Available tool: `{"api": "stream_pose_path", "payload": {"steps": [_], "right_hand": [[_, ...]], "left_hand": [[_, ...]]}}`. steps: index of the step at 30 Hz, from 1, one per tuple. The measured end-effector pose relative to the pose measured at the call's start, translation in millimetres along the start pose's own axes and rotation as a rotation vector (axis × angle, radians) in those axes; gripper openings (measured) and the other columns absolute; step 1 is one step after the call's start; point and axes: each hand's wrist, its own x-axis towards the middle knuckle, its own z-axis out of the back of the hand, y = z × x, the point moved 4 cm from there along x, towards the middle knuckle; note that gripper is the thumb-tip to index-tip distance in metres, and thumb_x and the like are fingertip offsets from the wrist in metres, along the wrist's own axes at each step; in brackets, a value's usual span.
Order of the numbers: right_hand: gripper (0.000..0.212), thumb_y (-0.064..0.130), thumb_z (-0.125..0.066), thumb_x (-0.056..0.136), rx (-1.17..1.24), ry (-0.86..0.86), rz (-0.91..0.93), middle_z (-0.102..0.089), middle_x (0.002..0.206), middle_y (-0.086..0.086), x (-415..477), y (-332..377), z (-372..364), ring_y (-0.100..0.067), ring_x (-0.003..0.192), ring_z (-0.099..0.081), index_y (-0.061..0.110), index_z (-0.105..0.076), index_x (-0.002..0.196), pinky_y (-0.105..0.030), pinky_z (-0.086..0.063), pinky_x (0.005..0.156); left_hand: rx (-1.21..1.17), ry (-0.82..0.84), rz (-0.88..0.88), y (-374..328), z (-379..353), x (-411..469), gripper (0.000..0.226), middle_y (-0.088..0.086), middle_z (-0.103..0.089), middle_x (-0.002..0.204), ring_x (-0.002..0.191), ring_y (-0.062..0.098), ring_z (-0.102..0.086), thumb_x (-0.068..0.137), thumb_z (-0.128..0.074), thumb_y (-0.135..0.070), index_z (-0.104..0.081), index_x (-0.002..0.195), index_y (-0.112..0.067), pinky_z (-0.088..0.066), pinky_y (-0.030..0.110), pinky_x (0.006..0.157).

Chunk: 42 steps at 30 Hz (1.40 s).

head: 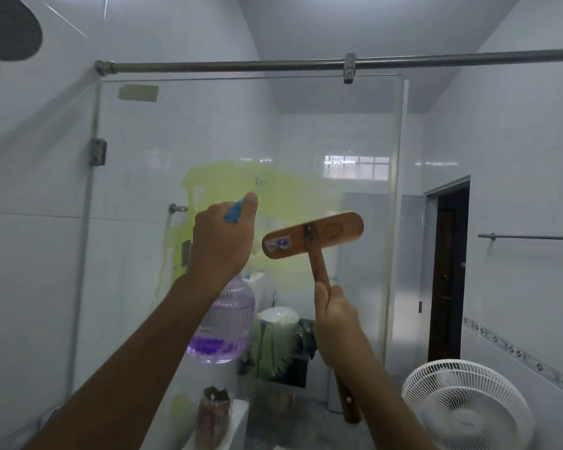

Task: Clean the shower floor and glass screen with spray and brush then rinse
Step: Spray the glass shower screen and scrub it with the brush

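Note:
The glass screen [306,131] stands right in front of me, hung from a metal rail. A yellow-green film [293,190] of cleaner covers its middle and runs down in streaks at the left. My left hand [221,241] is raised and grips a clear spray bottle [225,326] with purple liquid and a blue trigger head, its nozzle pointing at the glass. My right hand [335,319] holds the handle of a wooden brush [312,235], whose flat back faces me and whose head sits against or just off the glass beside the film.
A round shower head [7,30] hangs at the upper left. A white fan [468,404] stands at the lower right, a dark doorway [449,271] and a towel bar [530,237] beyond it. Behind the glass are a basin, green cloth and a low ledge with a jar [213,414].

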Motion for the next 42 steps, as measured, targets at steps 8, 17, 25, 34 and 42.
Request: {"api": "stream_pose_path", "payload": {"steps": [8,17,25,34,42], "right_hand": [[0.048,0.052,-0.019,0.106,-0.063,-0.133,0.080,-0.055,0.087,-0.006,86.0,103.3,57.7,-0.019,0.065,-0.056,0.014,-0.046,0.117,-0.032,-0.050,0.048],[0.045,0.051,-0.019,0.106,-0.120,-0.113,0.120,-0.053,0.084,-0.004,88.7,107.4,52.4,-0.016,0.065,-0.055,0.015,-0.045,0.115,-0.031,-0.052,0.049],[0.052,0.053,-0.018,0.106,-0.111,-0.132,0.180,-0.055,0.088,-0.006,108.0,126.6,41.0,-0.021,0.068,-0.059,0.011,-0.047,0.118,-0.033,-0.052,0.048],[0.044,0.055,-0.019,0.105,-0.198,-0.056,0.221,-0.061,0.081,-0.001,47.7,51.9,8.3,-0.012,0.064,-0.059,0.023,-0.049,0.098,-0.030,-0.051,0.056],[0.045,0.053,-0.020,0.106,-0.289,-0.024,0.257,-0.063,0.087,-0.006,72.4,69.7,9.7,-0.016,0.067,-0.059,0.019,-0.049,0.103,-0.036,-0.055,0.059]], "left_hand": [[0.044,0.021,0.049,4.9,-3.7,15.9,0.074,0.025,-0.057,0.060,0.052,0.026,-0.053,0.089,-0.041,-0.063,-0.056,0.066,0.006,-0.054,0.047,0.064],[0.053,0.064,-0.038,10.5,1.1,22.3,0.071,0.018,-0.054,0.054,0.049,0.031,-0.052,0.094,-0.040,-0.061,-0.053,0.061,0.000,-0.053,0.050,0.064],[0.051,0.027,-0.024,3.0,8.0,31.7,0.076,0.026,-0.062,0.064,0.055,0.038,-0.061,0.089,-0.042,-0.065,-0.060,0.067,0.006,-0.055,0.054,0.057],[0.008,-0.039,-0.021,12.2,34.8,29.4,0.071,0.027,-0.061,0.066,0.059,0.044,-0.059,0.093,-0.050,-0.061,-0.058,0.068,0.006,-0.055,0.057,0.058],[0.009,-0.040,-0.006,15.5,40.7,36.7,0.074,0.022,-0.063,0.066,0.066,0.044,-0.063,0.090,-0.049,-0.067,-0.064,0.073,0.003,-0.057,0.058,0.061]]}}
